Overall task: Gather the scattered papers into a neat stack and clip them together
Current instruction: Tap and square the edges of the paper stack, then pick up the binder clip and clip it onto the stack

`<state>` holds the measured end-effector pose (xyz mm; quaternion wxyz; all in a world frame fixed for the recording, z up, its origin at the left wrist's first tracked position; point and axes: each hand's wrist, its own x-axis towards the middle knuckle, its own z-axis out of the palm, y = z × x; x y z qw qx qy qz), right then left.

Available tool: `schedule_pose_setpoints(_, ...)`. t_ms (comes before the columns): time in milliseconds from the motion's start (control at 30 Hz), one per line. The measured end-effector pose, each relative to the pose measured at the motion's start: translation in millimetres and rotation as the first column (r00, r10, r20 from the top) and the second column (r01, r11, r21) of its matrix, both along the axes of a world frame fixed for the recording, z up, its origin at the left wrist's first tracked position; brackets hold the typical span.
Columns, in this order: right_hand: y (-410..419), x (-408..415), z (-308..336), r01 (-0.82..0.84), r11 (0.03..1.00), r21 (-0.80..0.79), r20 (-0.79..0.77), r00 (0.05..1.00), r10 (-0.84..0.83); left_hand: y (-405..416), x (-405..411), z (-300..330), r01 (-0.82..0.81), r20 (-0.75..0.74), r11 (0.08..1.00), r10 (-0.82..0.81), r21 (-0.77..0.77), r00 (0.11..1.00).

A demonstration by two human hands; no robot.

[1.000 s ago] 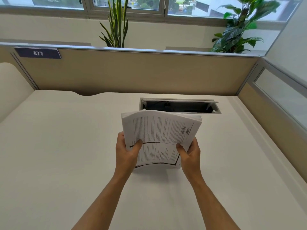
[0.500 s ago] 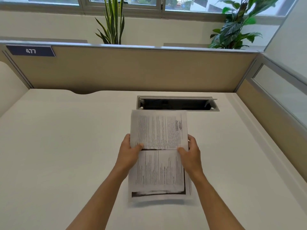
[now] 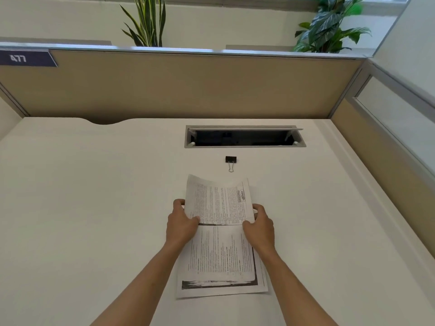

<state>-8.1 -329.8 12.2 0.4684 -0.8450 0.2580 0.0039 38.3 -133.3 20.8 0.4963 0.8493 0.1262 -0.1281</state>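
Note:
A stack of printed papers [image 3: 220, 243] lies lengthwise on the white desk [image 3: 82, 208], its far end curling slightly upward. My left hand [image 3: 181, 223] grips the stack's left edge, thumb on top. On the opposite edge my right hand [image 3: 260, 225] holds it the same way. A small black binder clip [image 3: 231, 161] with silver handles rests on the desk just beyond the papers' far end, apart from them and from both hands.
An open cable slot [image 3: 244, 136] is set into the desk behind the clip. Tan partition walls [image 3: 188, 90] close off the back and right side. Two potted plants [image 3: 148, 22] stand behind the partition.
The stack went from held upright above the desk to lying flat on it, closer to me. The view tilted down and the binder clip came into sight.

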Motion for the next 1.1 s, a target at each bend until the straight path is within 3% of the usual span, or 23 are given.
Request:
schedule_pose_setpoints(133, 0, 2, -7, -0.022, 0.99, -0.139, -0.058, 0.998, 0.014, -1, -2, -6, 0.033, 0.046, 0.994, -0.038, 0.104, 0.998)
schedule_pose_setpoints(333, 0, 2, -12, -0.058, 0.96, -0.274, -0.113, 0.993, 0.028, 2, 1, -9, 0.054, 0.105, 0.89, -0.113, 0.453, 0.988)
schedule_pose_setpoints(567, -3, 36, -7, 0.009, 0.926, -0.377, 0.09, 0.996, 0.027, -3, 20, -22, 0.152, 0.32, 0.84, -0.358, 0.521, 0.877)
schedule_pose_setpoints(633, -3, 57, -5, -0.021, 0.913, -0.407, 0.115, 0.991, 0.074, -5, 24, -35, 0.211, 0.3, 0.784, -0.45, 0.584, 0.841)
schedule_pose_setpoints(767, -3, 105, -5, -0.126, 0.874, -0.469, 0.073, 0.981, 0.181, -6, 25, -56, 0.314, 0.202, 0.706, -0.544, 0.635, 0.814)
schedule_pose_setpoints(933, -3, 155, -8, -0.237, 0.82, -0.52, -0.005, 0.961, 0.275, -7, 27, -59, 0.308, 0.197, 0.7, -0.541, 0.644, 0.818)
schedule_pose_setpoints(1100, 0, 192, -9, -0.384, 0.714, -0.586, -0.193, 0.922, 0.336, -7, 27, -61, 0.309, 0.199, 0.705, -0.539, 0.639, 0.818)
